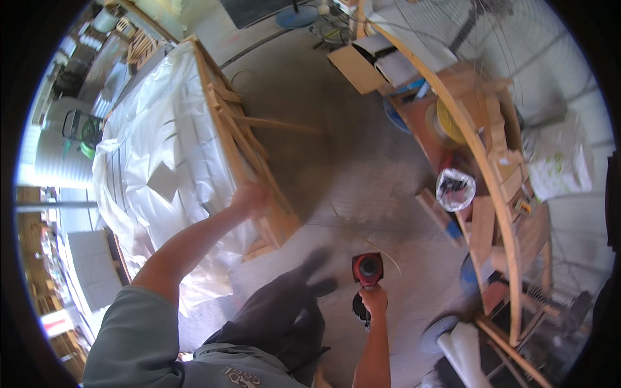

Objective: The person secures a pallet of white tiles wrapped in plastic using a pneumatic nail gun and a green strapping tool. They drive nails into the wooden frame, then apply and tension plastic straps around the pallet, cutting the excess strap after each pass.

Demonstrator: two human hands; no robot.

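My right hand (374, 300) grips a red power tool (369, 269); my left hand (251, 199), grasp unclear, perhaps steadies the wooden frame (278, 227) beneath.

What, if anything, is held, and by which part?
Right hand: red power tool, by its handle. Left hand: at the wooden frame, grip unclear.

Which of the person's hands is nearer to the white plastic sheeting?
The left hand: it is at the wooden edge bordering the white plastic sheeting. The right hand is farther off, to the sheeting's right, holding a red power tool.
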